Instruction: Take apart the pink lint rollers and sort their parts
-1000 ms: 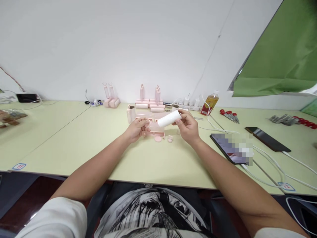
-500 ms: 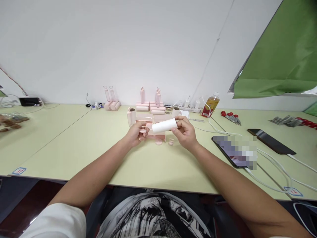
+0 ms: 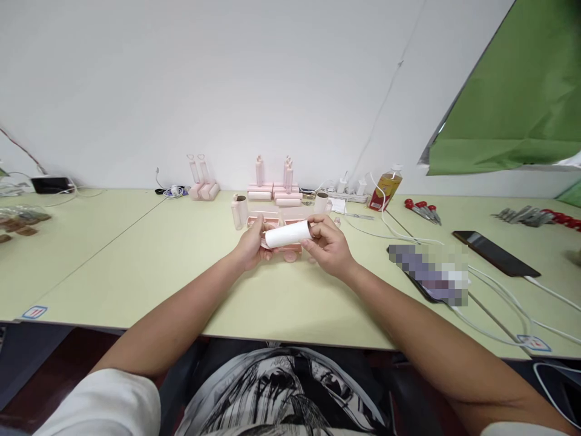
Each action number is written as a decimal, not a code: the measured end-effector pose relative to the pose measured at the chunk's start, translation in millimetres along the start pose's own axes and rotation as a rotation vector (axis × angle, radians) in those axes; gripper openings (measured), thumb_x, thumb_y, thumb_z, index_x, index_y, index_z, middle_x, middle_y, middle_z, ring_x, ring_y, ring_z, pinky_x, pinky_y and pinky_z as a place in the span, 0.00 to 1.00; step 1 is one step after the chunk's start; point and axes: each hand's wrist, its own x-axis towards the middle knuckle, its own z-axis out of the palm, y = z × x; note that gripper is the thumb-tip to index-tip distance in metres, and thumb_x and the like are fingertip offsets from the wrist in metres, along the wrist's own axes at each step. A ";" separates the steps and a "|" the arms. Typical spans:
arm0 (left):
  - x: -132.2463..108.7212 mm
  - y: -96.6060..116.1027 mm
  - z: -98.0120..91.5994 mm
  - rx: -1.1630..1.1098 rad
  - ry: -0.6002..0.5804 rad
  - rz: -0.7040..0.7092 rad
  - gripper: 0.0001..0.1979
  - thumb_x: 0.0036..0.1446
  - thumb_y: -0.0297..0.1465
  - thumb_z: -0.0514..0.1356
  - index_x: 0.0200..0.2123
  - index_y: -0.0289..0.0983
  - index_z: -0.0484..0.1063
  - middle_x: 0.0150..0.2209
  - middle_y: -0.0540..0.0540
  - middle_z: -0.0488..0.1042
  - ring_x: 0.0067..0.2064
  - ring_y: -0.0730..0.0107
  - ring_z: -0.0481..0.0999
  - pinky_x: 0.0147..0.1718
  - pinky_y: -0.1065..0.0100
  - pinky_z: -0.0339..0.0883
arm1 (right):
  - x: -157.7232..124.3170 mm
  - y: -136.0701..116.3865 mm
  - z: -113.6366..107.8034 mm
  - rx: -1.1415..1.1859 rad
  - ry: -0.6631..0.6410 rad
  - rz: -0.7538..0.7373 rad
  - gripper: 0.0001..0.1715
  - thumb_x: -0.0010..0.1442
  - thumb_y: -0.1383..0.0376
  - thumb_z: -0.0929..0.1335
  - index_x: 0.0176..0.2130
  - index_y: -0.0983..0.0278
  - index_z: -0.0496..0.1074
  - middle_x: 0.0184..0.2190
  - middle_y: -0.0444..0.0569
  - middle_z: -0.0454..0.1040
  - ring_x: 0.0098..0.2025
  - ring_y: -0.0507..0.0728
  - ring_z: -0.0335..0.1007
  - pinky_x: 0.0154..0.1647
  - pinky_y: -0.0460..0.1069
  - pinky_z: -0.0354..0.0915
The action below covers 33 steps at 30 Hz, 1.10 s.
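Note:
A white lint roller paper roll (image 3: 287, 234) is held up just above the table, lying nearly level with its right end slightly higher. My right hand (image 3: 332, 247) is closed on its open right end. At the other end, my left hand (image 3: 251, 247) is closed round a pale pink end cap (image 3: 264, 243), which is against the roll and mostly hidden by my fingers. Behind and below the roll are pink plastic casings (image 3: 295, 248), partly covered by my hands. A round pink piece (image 3: 290, 257) lies in front of them.
Pink lint rollers (image 3: 288, 195) stand along the wall, with more (image 3: 204, 191) to the left. Upright paper rolls (image 3: 321, 204) flank the casings. Rightward are a drink bottle (image 3: 385, 189), red-tipped tools (image 3: 423, 212), a phone (image 3: 497, 253), another phone (image 3: 426, 275) and white cables.
The white roll has moved left, and its left end now meets the pink cap in my left hand. My right hand has moved left with the roll.

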 end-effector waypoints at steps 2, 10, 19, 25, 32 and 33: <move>-0.8 -2.2 0.6 0.040 0.002 0.016 0.29 0.62 0.56 0.46 0.36 0.34 0.68 0.24 0.45 0.72 0.19 0.69 0.73 0.09 0.75 0.54 | -1.0 1.5 1.1 -0.011 -0.021 -0.021 0.13 0.60 0.57 0.69 0.29 0.61 0.65 0.42 0.55 0.66 0.50 0.61 0.66 0.35 0.51 0.70; -1.0 -5.8 2.4 0.113 -0.002 0.023 0.33 0.60 0.60 0.42 0.34 0.37 0.66 0.25 0.45 0.73 0.18 0.67 0.74 0.08 0.75 0.49 | -1.7 1.5 0.3 -0.013 -0.089 -0.039 0.13 0.60 0.57 0.70 0.30 0.62 0.66 0.42 0.53 0.66 0.41 0.57 0.66 0.32 0.49 0.67; -3.1 -2.2 2.0 0.189 0.032 0.028 0.34 0.57 0.62 0.44 0.33 0.36 0.67 0.22 0.47 0.70 0.16 0.71 0.71 0.07 0.74 0.47 | 0.4 -0.8 -4.0 -0.020 -0.198 -0.079 0.12 0.56 0.60 0.72 0.30 0.62 0.65 0.41 0.53 0.67 0.38 0.55 0.65 0.31 0.48 0.64; -3.6 -2.7 -0.9 0.308 -0.034 0.041 0.37 0.56 0.63 0.42 0.32 0.35 0.69 0.24 0.44 0.73 0.21 0.67 0.76 0.08 0.74 0.50 | 1.6 -2.5 -5.5 -0.028 -0.227 -0.107 0.11 0.55 0.63 0.72 0.30 0.62 0.65 0.40 0.52 0.67 0.37 0.54 0.65 0.31 0.47 0.63; -3.0 -4.1 -2.8 0.318 -0.059 0.046 0.38 0.57 0.63 0.41 0.34 0.35 0.71 0.26 0.42 0.75 0.23 0.66 0.77 0.09 0.74 0.51 | 2.0 -2.8 -3.9 -0.067 -0.235 -0.119 0.11 0.55 0.62 0.72 0.30 0.62 0.66 0.41 0.52 0.70 0.38 0.55 0.66 0.33 0.49 0.64; -3.0 -4.1 -3.0 0.311 -0.063 0.046 0.38 0.57 0.63 0.41 0.34 0.35 0.72 0.27 0.42 0.76 0.23 0.66 0.77 0.09 0.74 0.50 | 2.0 -1.9 -3.5 -0.071 -0.234 -0.113 0.11 0.56 0.62 0.72 0.30 0.62 0.66 0.41 0.52 0.70 0.38 0.55 0.66 0.33 0.49 0.65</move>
